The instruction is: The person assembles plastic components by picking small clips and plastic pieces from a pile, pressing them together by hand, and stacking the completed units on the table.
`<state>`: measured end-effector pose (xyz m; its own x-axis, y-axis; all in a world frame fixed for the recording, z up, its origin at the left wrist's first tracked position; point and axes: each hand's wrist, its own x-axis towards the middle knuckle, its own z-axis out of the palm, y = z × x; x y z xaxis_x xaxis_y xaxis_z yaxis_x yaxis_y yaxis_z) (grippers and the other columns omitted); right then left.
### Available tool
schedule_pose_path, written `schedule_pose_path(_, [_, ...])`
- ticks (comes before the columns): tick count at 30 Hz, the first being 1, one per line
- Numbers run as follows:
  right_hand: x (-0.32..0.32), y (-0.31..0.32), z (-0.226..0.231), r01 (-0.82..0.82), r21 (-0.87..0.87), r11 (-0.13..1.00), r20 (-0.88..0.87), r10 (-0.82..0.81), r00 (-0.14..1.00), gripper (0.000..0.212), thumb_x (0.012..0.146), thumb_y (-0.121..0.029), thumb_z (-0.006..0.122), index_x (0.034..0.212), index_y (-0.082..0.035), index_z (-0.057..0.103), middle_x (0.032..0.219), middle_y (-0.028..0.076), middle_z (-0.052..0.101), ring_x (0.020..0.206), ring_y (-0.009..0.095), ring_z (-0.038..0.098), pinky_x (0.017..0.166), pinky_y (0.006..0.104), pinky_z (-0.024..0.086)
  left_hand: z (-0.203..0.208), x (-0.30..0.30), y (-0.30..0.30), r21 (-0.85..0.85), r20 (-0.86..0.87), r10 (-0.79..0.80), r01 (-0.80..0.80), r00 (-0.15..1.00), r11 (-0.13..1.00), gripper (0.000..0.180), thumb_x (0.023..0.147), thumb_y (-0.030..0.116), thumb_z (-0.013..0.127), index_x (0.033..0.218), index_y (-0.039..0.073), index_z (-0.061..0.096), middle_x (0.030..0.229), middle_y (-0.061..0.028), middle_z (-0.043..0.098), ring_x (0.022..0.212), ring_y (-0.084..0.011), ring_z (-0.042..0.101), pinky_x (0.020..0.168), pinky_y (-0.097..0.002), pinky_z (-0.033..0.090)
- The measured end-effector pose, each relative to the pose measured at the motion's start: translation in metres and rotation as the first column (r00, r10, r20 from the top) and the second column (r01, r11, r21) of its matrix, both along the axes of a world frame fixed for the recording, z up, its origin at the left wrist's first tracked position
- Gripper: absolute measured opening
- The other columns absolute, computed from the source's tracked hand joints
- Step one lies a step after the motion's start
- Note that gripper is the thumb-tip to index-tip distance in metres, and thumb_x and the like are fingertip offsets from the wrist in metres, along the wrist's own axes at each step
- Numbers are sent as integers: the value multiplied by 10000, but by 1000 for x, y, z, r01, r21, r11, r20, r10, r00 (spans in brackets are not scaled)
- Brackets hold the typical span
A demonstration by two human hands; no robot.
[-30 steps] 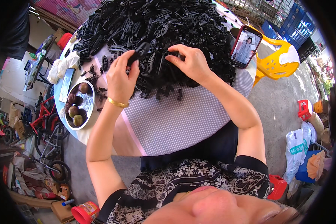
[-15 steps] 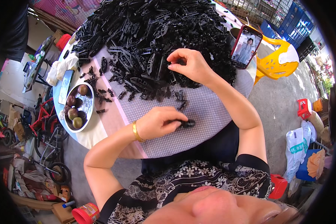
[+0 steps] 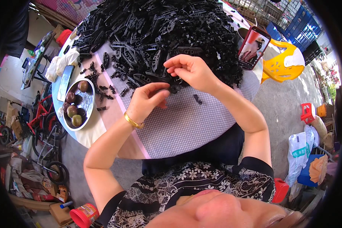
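A large heap of black plastic parts (image 3: 140,34) covers the far part of the table. My left hand (image 3: 150,97), with a gold bracelet at its wrist, is closed at the heap's near edge. Its thumb and forefinger pinch a small black plastic part (image 3: 174,89). My right hand (image 3: 193,74) hovers by the heap with curled fingers, close to the left fingertips. What it holds, if anything, is lost against the black parts behind. One loose black piece (image 3: 197,99) lies on the dotted cloth just nearer than my right hand.
To the left stand a metal bowl of round fruit (image 3: 79,125), a flat phone-like slab (image 3: 66,81) and a crumpled white cloth (image 3: 66,62). Small black bits (image 3: 98,85) lie beside them. A propped phone (image 3: 252,47) is at the right edge, near a yellow chair (image 3: 281,66).
My left hand has moved away from me, from the near cloth up to the heap's edge. My right hand has shifted slightly left and nearer. The phone's picture has changed.
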<state>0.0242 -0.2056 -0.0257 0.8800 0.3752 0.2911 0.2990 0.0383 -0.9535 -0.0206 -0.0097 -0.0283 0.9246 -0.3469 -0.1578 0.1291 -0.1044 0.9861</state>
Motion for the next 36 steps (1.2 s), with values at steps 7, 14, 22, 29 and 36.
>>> schedule_pose_path(7, [-17,-46,59,-146,-798,585,66,326,943,243,681,-227,705,788,-23,630,697,116,631,675,241,632,611,333,493,21,-6,13,32,98,20,-23,995,999,276,796,3,645,1060,-8,565,816,-32,594,656,-89,571,619,-218,507])
schedule_pose_path(14, [-31,-30,31,-27,-915,402,156,416,896,236,656,-162,704,816,-21,602,724,133,645,730,321,633,633,395,504,14,-3,13,-135,126,29,-12,992,991,252,845,39,610,1081,-10,536,1008,-87,604,838,-138,610,789,-281,530])
schedule_pose_path(22, [-16,-23,35,-127,-362,924,247,226,942,146,769,-50,628,909,-23,659,718,57,629,633,146,598,583,274,483,7,-2,13,-156,94,81,-66,992,986,251,844,-11,586,1087,-30,527,1022,-107,614,869,-163,635,802,-278,534])
schedule_pose_path(29, [-18,-7,22,-140,2,990,-175,138,975,147,841,-63,641,972,-1,657,783,37,651,679,64,590,579,208,501,3,-8,1,-128,69,-36,45,997,991,269,814,-24,612,1068,-47,527,988,-94,627,860,-151,641,783,-247,528])
schedule_pose_path(36, [-22,2,22,8,-105,994,-120,-20,993,193,813,-27,649,1000,20,653,851,71,677,743,102,635,638,218,512,-1,-4,8,-257,50,58,-43,997,966,284,836,-37,596,1106,-27,507,1057,-110,594,916,-203,631,840,-319,537])
